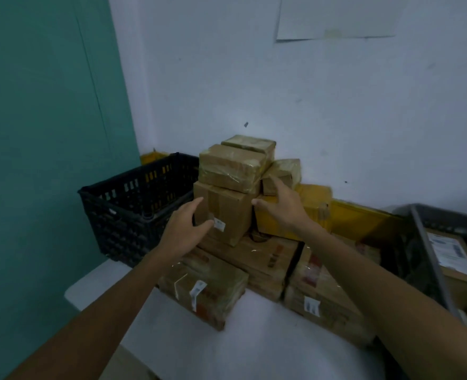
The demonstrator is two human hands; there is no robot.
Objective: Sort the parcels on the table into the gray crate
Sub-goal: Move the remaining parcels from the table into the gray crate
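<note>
A pile of brown cardboard parcels stands on the white table (254,338) against the wall. A mid-height brown box (227,212) with a small white label sits in the pile's middle. My left hand (184,229) is at its left face with fingers spread and thumb near the label. My right hand (280,207) reaches to its right side, fingers straight, in front of a yellow parcel (314,198). Two taped parcels (232,167) lie on top of the box. The gray crate (430,242) stands at the right with a labelled parcel (454,256) inside.
A black slotted crate (133,204) stands at the table's left rear, next to a teal wall. Flat brown parcels (207,286) lie at the pile's base toward me. A sheet of paper (336,17) hangs on the white wall above.
</note>
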